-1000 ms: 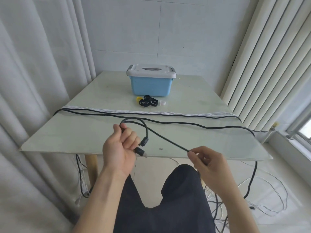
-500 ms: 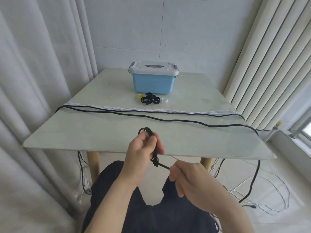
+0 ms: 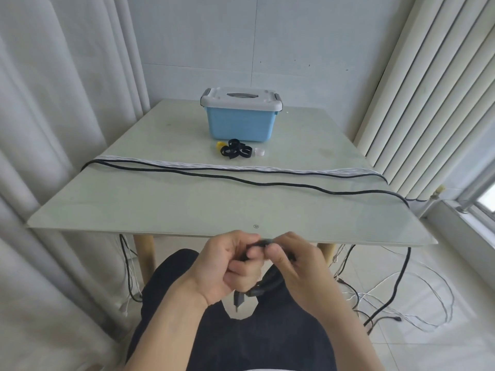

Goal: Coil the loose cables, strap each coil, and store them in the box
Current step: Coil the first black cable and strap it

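both hands (image 3: 230,266) (image 3: 297,266) grip black cable (image 3: 270,283).

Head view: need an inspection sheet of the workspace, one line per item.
Surface: pale glass table, wooden legs.
Job's things: blue box at the far side, grey lid on; black straps heaped in front of it.
Clutter: small yellow piece left of the straps, small white piece right of them.
Grippers: left hand and right hand both grip a small black coil below the table's near edge.
Cables: black cable and white cables lie across the table; more tangled on the floor at right.
Surroundings: curtains, tiled wall, window.
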